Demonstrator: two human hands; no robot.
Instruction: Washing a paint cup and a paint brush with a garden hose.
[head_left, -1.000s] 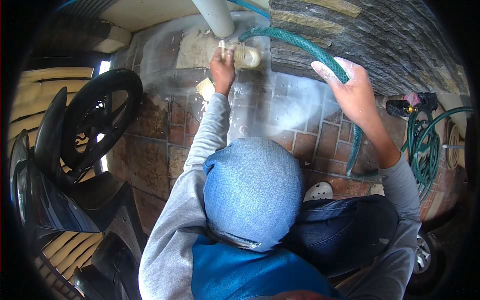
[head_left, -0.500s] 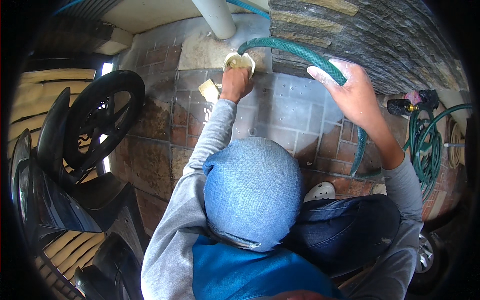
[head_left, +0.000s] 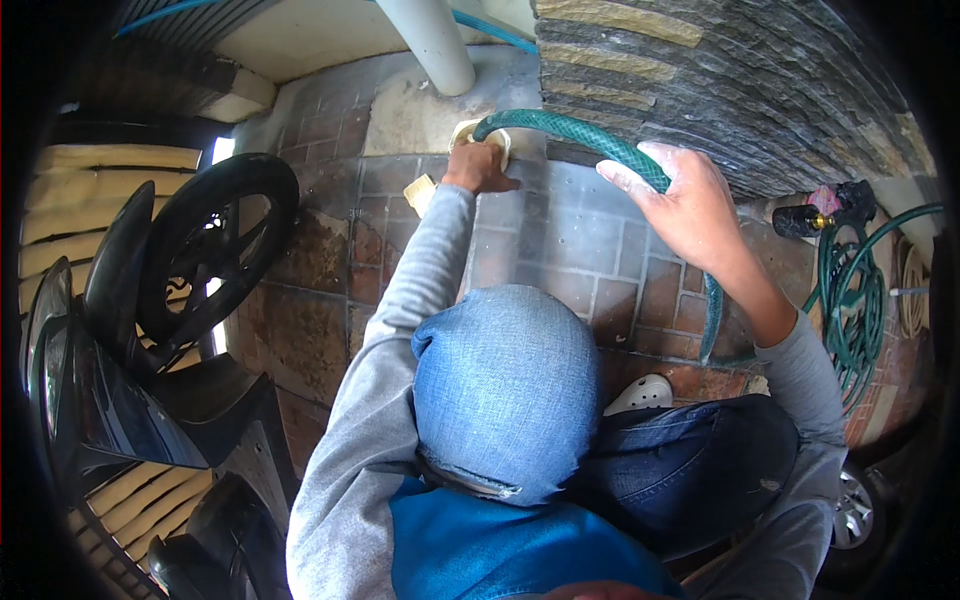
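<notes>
My right hand [head_left: 690, 200] is closed around a green ribbed hose [head_left: 565, 125], thumb on one side and fingers on the other. The hose arches leftward, and its end points down into a small whitish container [head_left: 504, 150] on the wet paving. My left hand [head_left: 480, 168] lies over the near side of this container, thumb stuck out to the right. Its other fingers are hidden, so their grip cannot be told. Just left of that wrist lies a pale yellowish flat piece [head_left: 420, 193], its kind unclear.
A white pipe [head_left: 430, 45] meets the floor beyond the container. The stone-clad wall [head_left: 700, 85] rises at the far right. More green hose hangs coiled [head_left: 850, 300] on the right. A black motorcycle wheel [head_left: 215, 245] stands at left. My white clog [head_left: 645, 392] rests on the tiles.
My left hand has turned over the container's near side, and its thumb now sticks out to the right. The whole view has shifted slightly. The right hand still holds the hose.
</notes>
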